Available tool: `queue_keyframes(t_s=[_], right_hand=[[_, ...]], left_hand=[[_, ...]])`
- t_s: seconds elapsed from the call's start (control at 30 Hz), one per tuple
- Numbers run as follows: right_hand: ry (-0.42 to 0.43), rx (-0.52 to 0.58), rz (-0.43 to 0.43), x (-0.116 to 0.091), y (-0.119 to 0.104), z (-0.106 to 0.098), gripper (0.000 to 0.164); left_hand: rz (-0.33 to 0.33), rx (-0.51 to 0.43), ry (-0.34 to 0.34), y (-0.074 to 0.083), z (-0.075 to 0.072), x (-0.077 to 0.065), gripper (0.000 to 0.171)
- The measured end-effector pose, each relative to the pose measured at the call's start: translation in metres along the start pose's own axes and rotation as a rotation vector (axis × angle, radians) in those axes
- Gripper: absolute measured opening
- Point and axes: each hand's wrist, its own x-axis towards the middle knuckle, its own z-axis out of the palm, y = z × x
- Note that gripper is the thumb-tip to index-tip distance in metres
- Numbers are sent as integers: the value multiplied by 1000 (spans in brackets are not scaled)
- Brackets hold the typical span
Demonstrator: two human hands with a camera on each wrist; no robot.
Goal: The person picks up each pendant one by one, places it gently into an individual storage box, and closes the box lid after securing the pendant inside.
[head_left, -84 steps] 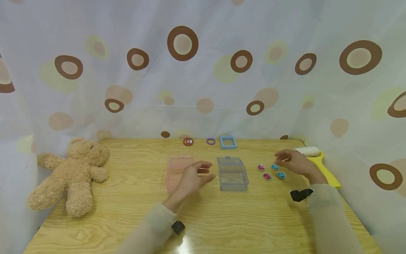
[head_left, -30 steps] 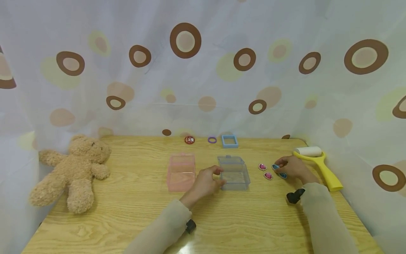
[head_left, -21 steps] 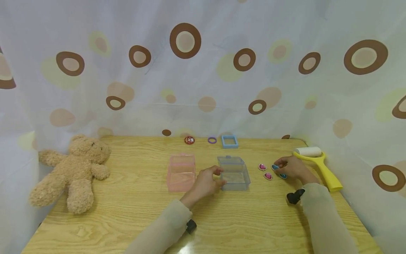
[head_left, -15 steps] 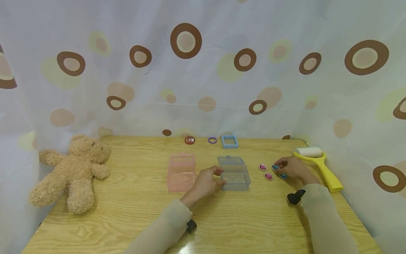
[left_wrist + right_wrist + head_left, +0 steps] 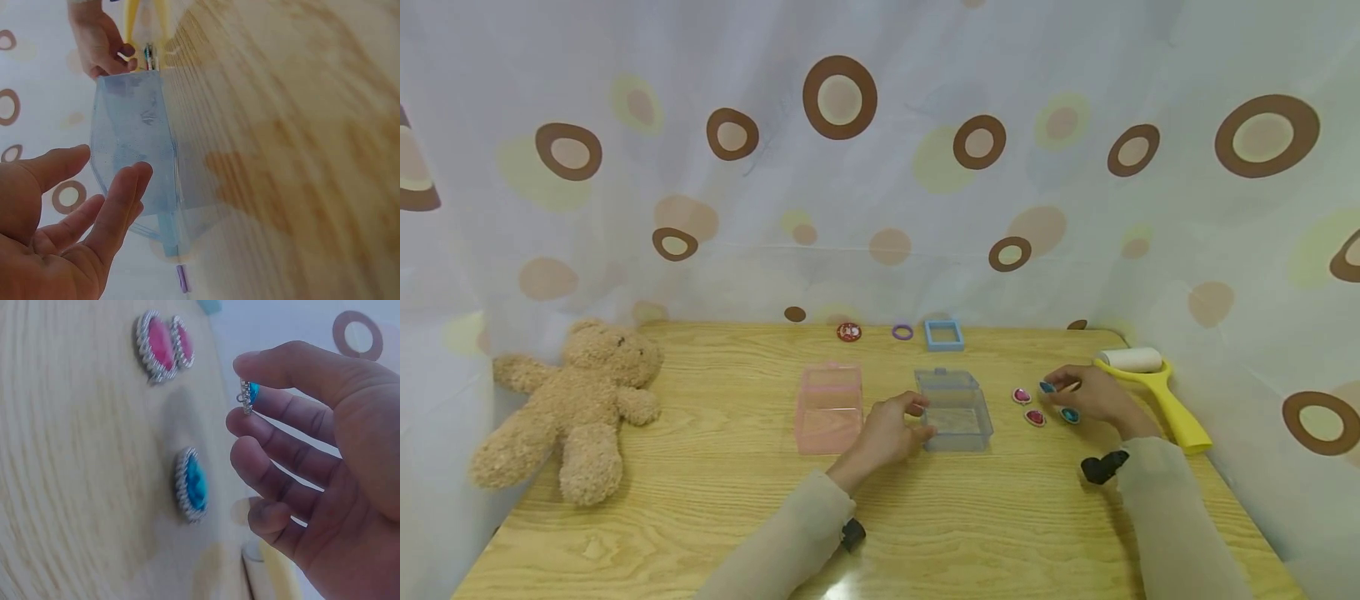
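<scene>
Between thumb and fingertips, my right hand (image 5: 1093,393) pinches a blue gem charm (image 5: 253,392) with a silver beaded rim and small loop, raised off the table. A second blue gem charm (image 5: 195,484) lies below it. Two pink gem charms (image 5: 1021,396) rest just to the left. My left hand (image 5: 883,433), fingers spread and loosely bent, is at the left side of a clear bluish plastic box (image 5: 955,441) whose lid is up; whether it touches the box I cannot tell. Left of that hand stands a clear pink box (image 5: 827,444), also with its lid raised.
Along the back edge lie a red round badge (image 5: 848,332), a purple ring (image 5: 902,332) and a light blue square frame (image 5: 943,346). A yellow-handled lint roller (image 5: 1176,412) is at the right. A teddy bear (image 5: 576,400) sits at the left on the wooden table (image 5: 737,467).
My right hand came down to the blue gem charm, pinched it and has just lifted it slightly. Earlier, my left hand moved right from the pink box to the bluish one, then stayed still.
</scene>
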Motion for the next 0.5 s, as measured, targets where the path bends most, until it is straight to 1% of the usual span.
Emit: queue_keyframes(t_s=[0.17,0.5], right_hand=[[8,20,-41,-3,-12,-3,36],[52,-24,-135,-3,-41,-2,33]], left_hand=[[6,-2,-2,0,0,0,42],[3,11,-9,-1,0,1,43]])
